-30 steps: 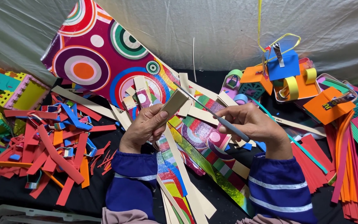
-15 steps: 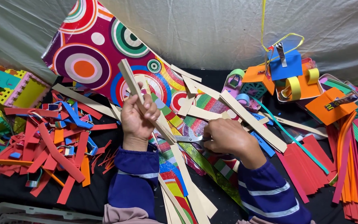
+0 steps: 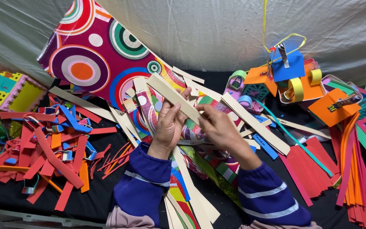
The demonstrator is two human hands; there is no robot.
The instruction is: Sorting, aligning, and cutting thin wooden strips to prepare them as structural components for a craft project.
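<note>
My left hand (image 3: 169,125) and my right hand (image 3: 219,129) meet over the middle of the black cloth. Both grip one long cream paper strip (image 3: 172,96) that slants up to the left from between my fingers. My left thumb and fingers pinch it from below; my right fingertips press on its lower end. Under my hands lie more cream strips (image 3: 255,123) and glittery striped strips (image 3: 217,163). Both sleeves are blue with pale bands.
A large sheet with coloured circles (image 3: 94,55) leans at the back left. Red, orange and blue foam scraps (image 3: 51,148) pile on the left. Red and orange strips (image 3: 352,169) and folded orange and blue card shapes (image 3: 289,72) lie on the right. A grey cloth (image 3: 217,29) hangs behind.
My right hand moved left and up to meet my left hand. The cream strip, earlier held up by the left hand alone, is now gripped by both hands.
</note>
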